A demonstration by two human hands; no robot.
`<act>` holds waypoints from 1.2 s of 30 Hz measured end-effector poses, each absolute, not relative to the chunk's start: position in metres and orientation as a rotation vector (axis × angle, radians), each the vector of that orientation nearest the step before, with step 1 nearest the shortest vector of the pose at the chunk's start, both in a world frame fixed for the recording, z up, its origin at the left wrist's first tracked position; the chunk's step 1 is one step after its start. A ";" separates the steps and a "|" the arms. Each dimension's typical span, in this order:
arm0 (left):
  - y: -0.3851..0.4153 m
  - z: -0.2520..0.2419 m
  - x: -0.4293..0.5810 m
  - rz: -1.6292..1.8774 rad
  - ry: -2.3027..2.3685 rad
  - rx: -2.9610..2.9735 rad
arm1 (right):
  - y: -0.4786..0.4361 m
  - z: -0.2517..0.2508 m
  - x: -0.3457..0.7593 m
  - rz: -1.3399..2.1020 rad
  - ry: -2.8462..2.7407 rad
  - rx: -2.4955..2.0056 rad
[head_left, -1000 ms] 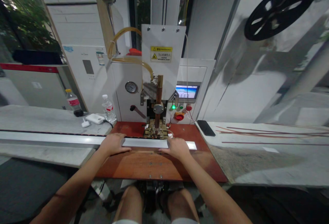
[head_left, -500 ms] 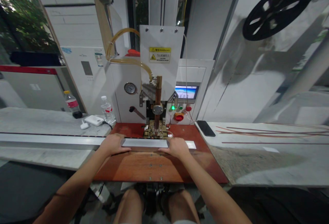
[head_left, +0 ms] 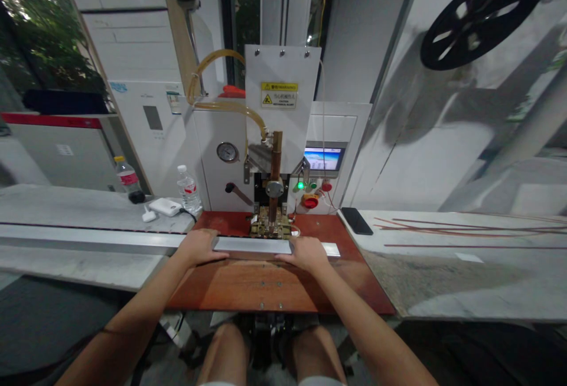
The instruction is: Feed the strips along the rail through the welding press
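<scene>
A long, silvery metal bar [head_left: 252, 246] lies across the reddish-brown board [head_left: 230, 291] and runs far out to the left over the grey table. My left hand [head_left: 199, 247] grips it left of the machine head, its thumb along the near side. Farther right, my right hand [head_left: 309, 253] is closed on the same bar near its right end, which sticks out past the fingers. Right behind the bar, between my hands, stands a brass-coloured fixture [head_left: 270, 223] under an upright copper rod [head_left: 274, 173]. My fingertips on the far side are hidden.
Behind the board rises a white machine with a warning label [head_left: 279, 95], a gauge [head_left: 227, 152], a lit screen [head_left: 324, 159] and buttons. Two bottles and a white charger [head_left: 165, 207] stand on the left table. A phone [head_left: 357, 221] and several thin copper-coloured strips [head_left: 443, 227] lie right.
The whole scene has shifted slightly to the right in the picture. Both hands keep their hold on the bar, with no clear movement of it against the machine.
</scene>
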State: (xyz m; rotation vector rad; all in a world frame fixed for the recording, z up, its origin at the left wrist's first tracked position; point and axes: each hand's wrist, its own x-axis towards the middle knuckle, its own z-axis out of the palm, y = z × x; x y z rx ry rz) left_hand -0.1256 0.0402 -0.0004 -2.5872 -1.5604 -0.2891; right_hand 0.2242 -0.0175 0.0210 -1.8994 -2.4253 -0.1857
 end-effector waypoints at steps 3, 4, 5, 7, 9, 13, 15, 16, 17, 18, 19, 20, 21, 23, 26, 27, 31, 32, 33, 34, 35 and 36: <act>0.040 -0.001 -0.126 -0.281 -1.572 -2.584 | -0.018 0.022 0.225 -0.181 -2.423 -1.901; 0.040 -0.001 -0.126 -0.276 -1.575 -2.582 | -0.017 0.022 0.225 -0.178 -2.423 -1.908; 0.040 -0.002 -0.126 -0.273 -1.578 -2.579 | -0.017 0.023 0.225 -0.174 -2.424 -1.916; 0.040 -0.002 -0.126 -0.273 -1.581 -2.576 | -0.017 0.023 0.225 -0.173 -2.421 -1.930; 0.040 -0.002 -0.126 -0.278 -1.587 -2.573 | -0.016 0.023 0.225 -0.175 -2.420 -1.929; 0.037 -0.002 -0.125 -0.282 -1.591 -2.566 | -0.017 0.021 0.225 -0.167 -2.425 -1.907; 0.035 0.000 -0.124 -0.280 -1.581 -2.562 | -0.017 0.021 0.226 -0.139 -2.412 -1.892; 0.034 0.001 -0.123 -0.280 -1.575 -2.558 | -0.016 0.022 0.227 -0.112 -2.396 -1.879; 0.033 0.003 -0.123 -0.278 -1.568 -2.556 | -0.014 0.022 0.228 -0.076 -2.370 -1.869; 0.032 0.004 -0.122 -0.275 -1.562 -2.554 | -0.010 0.024 0.231 -0.033 -2.331 -1.866; 0.031 0.006 -0.121 -0.271 -1.557 -2.553 | -0.006 0.025 0.233 0.012 -2.281 -1.876; 0.030 0.007 -0.120 -0.268 -1.554 -2.554 | 0.001 0.026 0.236 0.060 -2.209 -1.916; 0.029 0.009 -0.119 -0.264 -1.550 -2.555 | 0.008 0.028 0.240 0.095 -2.138 -1.987; 0.027 0.012 -0.117 -0.259 -1.543 -2.558 | 0.023 0.030 0.247 0.068 -2.007 -2.155; 0.024 0.016 -0.114 -0.254 -1.541 -2.557 | 0.046 0.031 0.252 0.104 -1.920 -2.283; 0.023 0.017 -0.113 -0.251 -1.544 -2.559 | 0.053 0.031 0.252 0.138 -1.914 -2.316; 0.020 0.020 -0.111 -0.232 -1.589 -2.532 | 0.072 0.028 0.244 0.223 -1.954 -2.355; 0.020 0.020 -0.110 -0.229 -1.590 -2.530 | 0.076 0.027 0.241 0.245 -1.955 -2.366; 0.020 0.020 -0.110 -0.229 -1.590 -2.528 | 0.079 0.026 0.239 0.266 -1.949 -2.380; 0.020 0.019 -0.110 -0.231 -1.590 -2.528 | 0.081 0.024 0.238 0.279 -1.936 -2.396; 0.020 0.019 -0.111 -0.235 -1.593 -2.528 | 0.083 0.023 0.237 0.287 -1.921 -2.411; 0.020 0.018 -0.111 -0.239 -1.597 -2.528 | 0.084 0.022 0.237 0.290 -1.909 -2.422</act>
